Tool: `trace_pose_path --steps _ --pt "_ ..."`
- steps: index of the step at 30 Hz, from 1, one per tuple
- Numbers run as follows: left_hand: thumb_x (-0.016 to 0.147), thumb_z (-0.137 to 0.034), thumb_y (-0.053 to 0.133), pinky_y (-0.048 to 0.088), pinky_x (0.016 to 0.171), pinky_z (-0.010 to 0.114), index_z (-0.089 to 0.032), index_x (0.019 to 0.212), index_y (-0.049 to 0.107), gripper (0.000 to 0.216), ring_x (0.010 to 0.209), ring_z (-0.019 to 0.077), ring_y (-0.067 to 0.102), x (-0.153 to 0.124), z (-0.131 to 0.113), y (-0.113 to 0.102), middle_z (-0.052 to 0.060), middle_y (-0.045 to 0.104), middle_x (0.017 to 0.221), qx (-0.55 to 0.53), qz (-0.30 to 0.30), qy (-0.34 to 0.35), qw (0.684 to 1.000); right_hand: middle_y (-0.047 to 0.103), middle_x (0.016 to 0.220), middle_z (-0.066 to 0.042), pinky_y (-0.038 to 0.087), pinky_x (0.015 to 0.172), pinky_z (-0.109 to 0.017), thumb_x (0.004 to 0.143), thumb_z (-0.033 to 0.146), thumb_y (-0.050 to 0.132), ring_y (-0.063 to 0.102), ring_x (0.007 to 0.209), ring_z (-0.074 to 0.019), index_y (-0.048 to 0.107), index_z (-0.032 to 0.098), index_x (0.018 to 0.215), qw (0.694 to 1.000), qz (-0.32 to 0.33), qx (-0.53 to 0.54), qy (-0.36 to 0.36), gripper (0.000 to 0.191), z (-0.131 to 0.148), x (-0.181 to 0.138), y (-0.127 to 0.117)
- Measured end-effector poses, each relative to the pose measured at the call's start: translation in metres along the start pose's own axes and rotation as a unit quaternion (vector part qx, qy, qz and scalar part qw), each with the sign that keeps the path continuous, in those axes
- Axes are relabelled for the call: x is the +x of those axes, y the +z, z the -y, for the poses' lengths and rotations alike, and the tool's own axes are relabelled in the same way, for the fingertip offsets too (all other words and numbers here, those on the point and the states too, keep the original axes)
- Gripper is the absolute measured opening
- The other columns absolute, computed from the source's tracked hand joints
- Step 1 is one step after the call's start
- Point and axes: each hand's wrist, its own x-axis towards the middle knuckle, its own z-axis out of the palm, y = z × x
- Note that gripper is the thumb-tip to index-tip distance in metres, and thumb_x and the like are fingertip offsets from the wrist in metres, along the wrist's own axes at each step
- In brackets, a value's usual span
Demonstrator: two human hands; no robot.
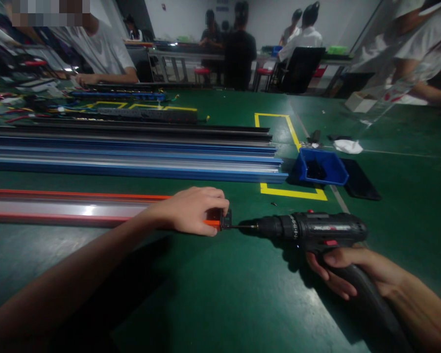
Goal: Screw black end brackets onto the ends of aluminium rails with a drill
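Note:
My left hand [198,211] is closed over the right end of a long orange-edged metal profile [91,210] lying on the green table. A small black end cap [227,218] sits at that end, just past my fingertips. With its fingers wrapped round the handle, my right hand [347,269] holds a black cordless drill [316,230] on its side, pointing left. The drill's long thin bit [244,226] reaches the lower part of the end cap. Whether a screw is at its tip is too small to tell.
Blue and black profiles [132,162] lie in rows behind the orange one. A blue bin [325,179] with dark small parts stands at the right, beside a dark flat object [362,181]. A tiny screw-like piece [274,203] lies near the drill. People sit or stand farther back.

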Motion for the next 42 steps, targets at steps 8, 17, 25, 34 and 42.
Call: trace_pose_path --steps 8,17,25,34,42 --pt "0.082 -0.042 0.071 0.039 0.08 0.033 -0.028 0.103 0.062 0.027 0.101 0.0233 0.057 0.0 -0.0015 -0.0004 0.001 0.061 0.112 0.0 -0.001 -0.002 1.0 0.06 0.056 -0.001 0.053 0.051 -0.02 0.088 0.03 0.063 0.053 0.043 -0.008 0.077 0.006 0.096 1.0 0.011 -0.009 -0.002 0.029 0.0034 0.002 0.0045" --pt "0.081 -0.042 0.071 0.038 0.078 0.032 -0.029 0.104 0.062 0.028 0.102 0.0232 0.058 0.0007 -0.0007 -0.0002 0.001 0.061 0.113 0.001 -0.002 -0.005 1.0 0.06 0.057 0.0 0.055 0.051 -0.02 0.087 0.031 0.066 0.051 0.043 -0.0074 0.077 0.007 0.095 1.0 0.002 -0.006 -0.005 0.028 0.0018 0.0018 0.0036" --pt "0.081 -0.042 0.071 0.038 0.079 0.033 -0.028 0.104 0.062 0.028 0.102 0.0235 0.058 0.0004 -0.0001 0.0 0.001 0.061 0.113 0.003 0.002 -0.005 1.0 0.064 0.063 -0.002 0.057 0.052 -0.02 0.086 0.031 0.068 0.056 0.045 -0.0078 0.078 0.009 0.093 1.0 0.004 0.002 0.003 0.025 0.0034 0.0008 0.0014" --pt "0.081 -0.042 0.071 0.039 0.078 0.032 -0.029 0.105 0.061 0.029 0.102 0.0232 0.057 0.0004 -0.0012 -0.0011 0.001 0.06 0.113 0.005 0.004 -0.007 1.0 0.062 0.062 -0.001 0.056 0.052 -0.02 0.086 0.029 0.068 0.055 0.045 -0.0071 0.078 0.009 0.093 1.0 0.004 0.008 0.002 0.024 0.0007 -0.0008 -0.0017" --pt "0.082 -0.042 0.071 0.04 0.081 0.033 -0.028 0.103 0.062 0.027 0.1 0.0234 0.058 0.001 0.0001 0.0001 0.002 0.06 0.111 0.005 0.002 -0.002 1.0 0.064 0.067 -0.003 0.056 0.051 -0.02 0.084 0.032 0.07 0.054 0.045 -0.0064 0.077 0.008 0.093 1.0 0.003 0.012 0.006 0.027 -0.001 0.0001 -0.0048"
